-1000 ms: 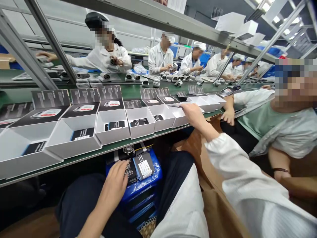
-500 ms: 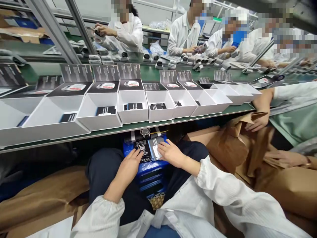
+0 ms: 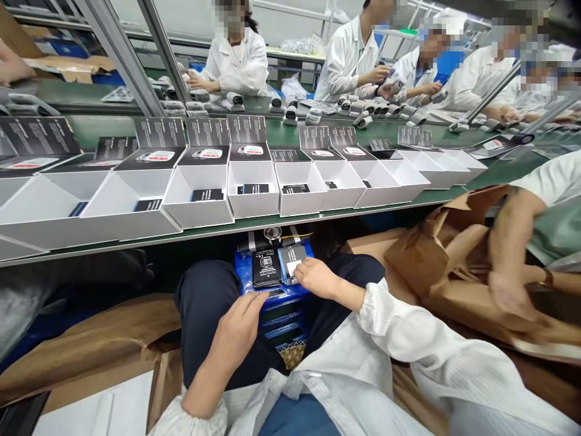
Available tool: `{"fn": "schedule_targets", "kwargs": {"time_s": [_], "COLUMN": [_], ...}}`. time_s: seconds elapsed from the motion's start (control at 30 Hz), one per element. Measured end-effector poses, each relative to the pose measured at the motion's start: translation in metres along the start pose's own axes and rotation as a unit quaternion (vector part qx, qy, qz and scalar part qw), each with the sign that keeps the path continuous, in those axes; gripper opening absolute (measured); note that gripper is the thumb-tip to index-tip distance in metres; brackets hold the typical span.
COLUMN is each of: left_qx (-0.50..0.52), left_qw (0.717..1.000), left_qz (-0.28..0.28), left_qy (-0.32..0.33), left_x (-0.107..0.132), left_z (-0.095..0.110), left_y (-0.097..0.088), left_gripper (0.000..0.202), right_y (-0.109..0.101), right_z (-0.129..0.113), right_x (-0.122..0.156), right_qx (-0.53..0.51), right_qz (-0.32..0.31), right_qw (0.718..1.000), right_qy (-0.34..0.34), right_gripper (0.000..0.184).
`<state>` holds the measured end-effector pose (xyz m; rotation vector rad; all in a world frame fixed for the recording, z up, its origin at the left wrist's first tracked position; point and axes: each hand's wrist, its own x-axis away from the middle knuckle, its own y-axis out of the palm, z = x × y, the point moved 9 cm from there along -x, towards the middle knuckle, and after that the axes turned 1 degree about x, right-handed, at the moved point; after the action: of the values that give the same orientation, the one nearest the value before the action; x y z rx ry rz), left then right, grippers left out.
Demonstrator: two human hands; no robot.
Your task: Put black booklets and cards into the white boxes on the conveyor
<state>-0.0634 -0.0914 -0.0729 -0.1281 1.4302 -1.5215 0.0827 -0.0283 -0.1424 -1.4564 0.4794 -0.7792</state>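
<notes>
Left hand: point(image 3: 238, 330) palm down, fingers nearly straight and close together, tips at the near side of the blue crate point(image 3: 245, 277) by a dark flat edge; whether it grips anything, I cannot tell.
Right hand: point(image 3: 318, 277) fingers bent, tips on the grey booklets; whether they pinch one or only rest there, I cannot tell.
Black booklets: point(image 3: 266, 267) stacked on the crate, between the knees; white print, a QR-like square and what looks like a CE mark, the rest too small to read.
Grey booklets: point(image 3: 290, 255) stacked just right of the black ones, blue along the left edge, a white label partly under the right fingertips; wording unreadable.
White boxes: point(image 3: 254, 204) in a row along the green counter point(image 3: 282, 134), several with dark printed pieces inside.
Lids: point(image 3: 247, 152) black, raised, with lines of small white text and a pictured white device with red lettering, none legible.
Brand: no name can be made out.
</notes>
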Motion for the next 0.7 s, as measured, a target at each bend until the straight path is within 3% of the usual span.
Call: {"fn": "schedule_targets", "kwargs": {"time_s": [0.2, 0.33, 0.5, 0.6, 0.7], "left_qx": [0.011, 0.033, 0.061, 0.083, 0.067], "left_qw": [1.000, 0.996, 0.987, 0.980, 0.987], "left_qz": [0.010, 0.003, 0.085, 0.122, 0.098], "left_qy": [0.027, 0.081, 0.123, 0.133, 0.105], "left_x": [-0.002, -0.022, -0.070, -0.090, -0.093], "left_z": [0.012, 0.026, 0.050, 0.059, 0.038], "left_y": [0.006, 0.005, -0.006, -0.009, -0.003], "left_gripper": [0.031, 0.033, 0.039, 0.049, 0.055], "right_y": [-0.014, -0.059, -0.105, -0.127, -0.167], "right_z": [0.016, 0.017, 0.000, 0.036, 0.126], "right_x": [0.000, 0.027, 0.069, 0.094, 0.139], "right_qx": [-0.077, -0.174, -0.292, -0.268, -0.181], "right_qz": [-0.021, -0.001, 0.022, 0.090, 0.273], "right_qw": [0.995, 0.982, 0.954, 0.954, 0.926], "right_qy": [0.059, 0.075, 0.061, 0.102, 0.187], "right_gripper": [0.020, 0.023, 0.023, 0.029, 0.035]}}
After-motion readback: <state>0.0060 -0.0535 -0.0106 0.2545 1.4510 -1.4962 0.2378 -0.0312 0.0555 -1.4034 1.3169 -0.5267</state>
